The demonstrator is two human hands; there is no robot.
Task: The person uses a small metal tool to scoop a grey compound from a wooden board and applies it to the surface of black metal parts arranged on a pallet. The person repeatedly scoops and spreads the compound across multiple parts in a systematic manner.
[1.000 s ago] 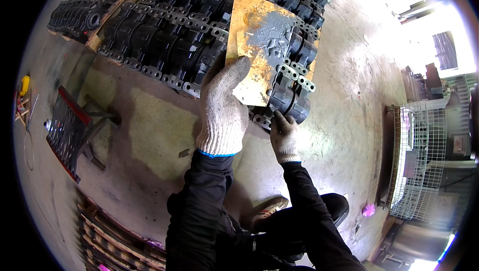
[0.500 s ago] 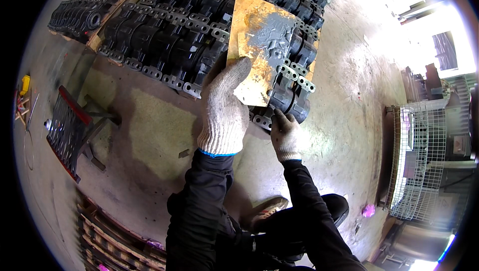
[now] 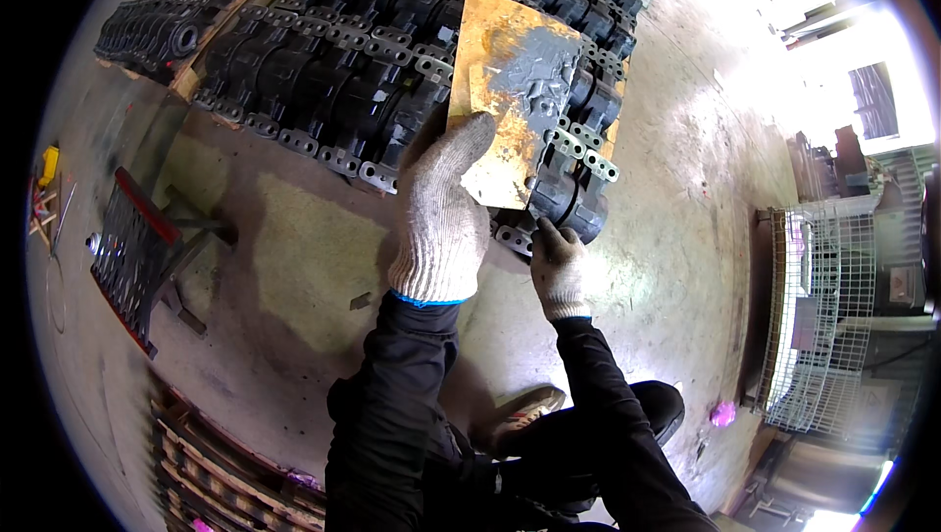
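My left hand (image 3: 441, 204), in a knitted glove with a blue cuff edge, grips a thin tan board (image 3: 515, 91). Thick grey paste is smeared over the board's upper right part, with rusty-brown stains beside it. My right hand (image 3: 561, 267), in a dirty glove, has its fingers pinched together against the near end of a black cylindrical metal part (image 3: 556, 195). Whatever those fingers may hold is hidden. Beside that part lie flat metal link plates (image 3: 569, 143) with round holes. The board covers part of the black parts behind it.
Rows of black metal parts with drilled plates (image 3: 368, 47) fill the far side, beside a wooden pallet edge (image 3: 191, 76). A dark stand with a red edge (image 3: 147, 209) is at left. Stacked pallets (image 3: 216, 449) lie lower left; a wire mesh cage (image 3: 823, 316) stands right.
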